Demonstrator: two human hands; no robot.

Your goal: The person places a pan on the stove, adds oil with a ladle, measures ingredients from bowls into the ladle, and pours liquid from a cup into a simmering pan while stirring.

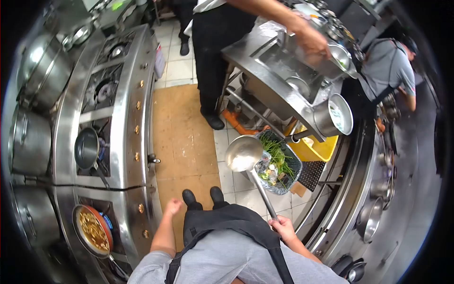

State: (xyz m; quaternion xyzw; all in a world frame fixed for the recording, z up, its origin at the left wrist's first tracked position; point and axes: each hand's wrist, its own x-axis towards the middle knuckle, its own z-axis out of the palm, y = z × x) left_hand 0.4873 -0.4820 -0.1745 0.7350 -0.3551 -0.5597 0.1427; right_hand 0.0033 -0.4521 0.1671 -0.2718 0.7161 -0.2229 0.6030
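Observation:
My right hand (283, 228) is wrapped round the long metal handle of a ladle (244, 154). The ladle's wide round bowl is held out in front of me, above the tiled floor and beside a bin of green trimmings. My left hand (173, 207) hangs by my left side with its fingers curled in, and no object shows in it. Nearest to it is the steel stove front. On that stove, a red-rimmed pan (93, 231) holds sliced brown food in sauce over a blue flame. Farther along sits a dark frying pan (87, 147) that looks bare inside.
A lined bin (289, 175) holds green stalks and scraps, with a yellow bucket (321, 150) behind it. Pots, including a steel pot (336, 113), crowd the steel sink table (250, 61). One person reaches over it; another bends at the right. Cardboard (182, 142) covers the floor.

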